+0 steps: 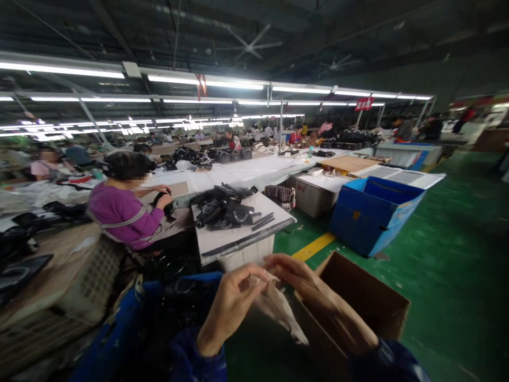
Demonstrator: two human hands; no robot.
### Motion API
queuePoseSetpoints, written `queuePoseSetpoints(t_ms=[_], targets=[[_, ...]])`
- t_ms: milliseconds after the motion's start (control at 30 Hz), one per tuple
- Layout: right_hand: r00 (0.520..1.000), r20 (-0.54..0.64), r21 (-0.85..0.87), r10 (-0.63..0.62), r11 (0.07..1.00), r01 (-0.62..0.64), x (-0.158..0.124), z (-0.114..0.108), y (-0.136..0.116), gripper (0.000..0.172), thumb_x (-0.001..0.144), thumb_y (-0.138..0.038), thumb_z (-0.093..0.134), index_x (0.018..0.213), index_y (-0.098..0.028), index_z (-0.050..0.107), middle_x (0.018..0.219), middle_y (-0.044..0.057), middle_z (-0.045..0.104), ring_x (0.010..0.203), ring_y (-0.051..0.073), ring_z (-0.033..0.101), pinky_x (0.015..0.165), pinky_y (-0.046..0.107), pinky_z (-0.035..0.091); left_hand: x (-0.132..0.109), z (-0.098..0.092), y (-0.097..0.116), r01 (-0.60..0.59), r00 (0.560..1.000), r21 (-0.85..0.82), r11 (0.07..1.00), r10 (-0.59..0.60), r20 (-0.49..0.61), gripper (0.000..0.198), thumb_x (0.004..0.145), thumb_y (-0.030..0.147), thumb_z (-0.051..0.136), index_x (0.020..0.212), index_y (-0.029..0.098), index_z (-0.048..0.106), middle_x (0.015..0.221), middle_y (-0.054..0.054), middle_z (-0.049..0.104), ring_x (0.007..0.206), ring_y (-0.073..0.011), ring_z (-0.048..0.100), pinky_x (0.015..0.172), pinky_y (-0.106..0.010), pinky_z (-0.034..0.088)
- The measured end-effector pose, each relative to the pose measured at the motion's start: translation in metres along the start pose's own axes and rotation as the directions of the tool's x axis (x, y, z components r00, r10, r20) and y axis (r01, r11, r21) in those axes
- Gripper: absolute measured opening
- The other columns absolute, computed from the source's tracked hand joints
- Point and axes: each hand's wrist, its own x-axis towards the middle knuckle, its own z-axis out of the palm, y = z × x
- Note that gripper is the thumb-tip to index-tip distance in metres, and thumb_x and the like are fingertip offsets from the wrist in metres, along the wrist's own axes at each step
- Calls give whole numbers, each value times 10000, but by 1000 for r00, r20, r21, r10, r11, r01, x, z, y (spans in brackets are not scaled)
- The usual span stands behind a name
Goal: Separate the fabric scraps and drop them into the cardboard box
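My left hand (234,297) is closed, pinching thumb against fingers at the top of a limp off-white cloth (280,307). The cloth dangles toward the lower right and narrows to a darker, smudged tip. Meeting it from the other side, my right hand (304,281) has its bent fingertips closed at the same upper edge. Some of those fingertips are smeared by motion. Below my right forearm stands an open cardboard box (366,289). To the left of my left hand is a blue bin (119,329) holding dark, shiny items.
A small table (207,246) ahead carries black pieces (226,207) and strips. A seated co-worker in a purple top (123,212) handles a black item. A large blue box (358,217) stands at right on the green floor. A plastic crate (79,286) is at left.
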Motion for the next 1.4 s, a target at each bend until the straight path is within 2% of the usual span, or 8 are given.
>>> queuePoseSetpoints(t_ms=[233, 400, 500, 733, 900, 1000, 1233, 1400], targets=[[912, 395, 85, 113, 984, -159, 22, -71, 25, 586, 708, -637, 737, 987, -122, 700, 869, 55, 670, 800, 187, 622, 733, 308, 502, 31, 66, -23, -340, 917, 501, 796, 399, -12, 423, 874, -28, 470, 1149, 193, 704, 974, -44, 720, 940, -152, 659, 899, -235, 491], [923, 385, -60, 21, 998, 2, 18, -103, 15, 528, 830, -644, 636, 836, -117, 676, 709, 7, 555, 640, 133, 492, 607, 268, 413, 42, 96, -32, -300, 852, 656, 692, 504, -142, 349, 950, 31, 478, 1228, 125, 666, 1136, -105, 669, 1053, -140, 653, 973, -207, 514], [947, 290, -193, -136, 961, 197, 19, -120, 1, 441, 926, -558, 576, 802, -146, 671, 773, 21, 533, 714, 153, 486, 681, 295, 390, 45, 107, -27, -281, 848, 675, 682, 506, -158, 376, 960, 69, 512, 1307, 168, 618, 1202, -87, 657, 1091, -133, 661, 1001, -200, 533], [882, 300, -303, -364, 840, 450, 16, -136, -8, 446, 1018, -515, 405, 789, -184, 597, 797, 51, 534, 688, 174, 510, 644, 317, 398, 37, 142, -18, -213, 783, 714, 667, 553, -284, 435, 987, 63, 441, 1369, 242, 545, 1356, -111, 612, 1157, -164, 672, 862, -178, 615], [871, 306, -337, -385, 811, 477, 16, -140, 10, 468, 1027, -521, 386, 799, -172, 600, 819, 51, 560, 707, 162, 536, 660, 298, 412, 24, 158, -23, -163, 725, 773, 613, 606, -327, 532, 963, 41, 492, 1436, 284, 476, 1395, -116, 599, 1185, -203, 660, 821, -187, 632], [876, 302, -330, -376, 821, 466, 17, -140, 24, 495, 1026, -540, 378, 823, -166, 632, 824, 50, 575, 707, 152, 559, 658, 283, 433, 12, 165, -24, -129, 704, 749, 650, 592, -393, 414, 959, 38, 488, 1313, 234, 574, 1341, -123, 636, 1093, -184, 707, 809, -177, 627], [909, 230, -346, -348, 843, 411, 17, -132, 60, 400, 1042, -414, 417, 824, -148, 621, 810, 16, 560, 680, 132, 542, 638, 284, 448, -8, 164, -32, 30, 724, 732, 681, 490, -486, 165, 938, 123, 537, 972, 201, 679, 1044, -55, 696, 966, -139, 702, 885, -168, 546], [933, 183, -401, -311, 843, 359, 23, -127, 90, 296, 1026, -312, 478, 808, -154, 601, 809, 1, 576, 687, 128, 542, 662, 290, 469, -12, 176, -28, 105, 730, 544, 832, 307, -610, 284, 1010, 263, 399, 972, 212, 676, 1060, -65, 687, 890, -159, 676, 665, -211, 546]])
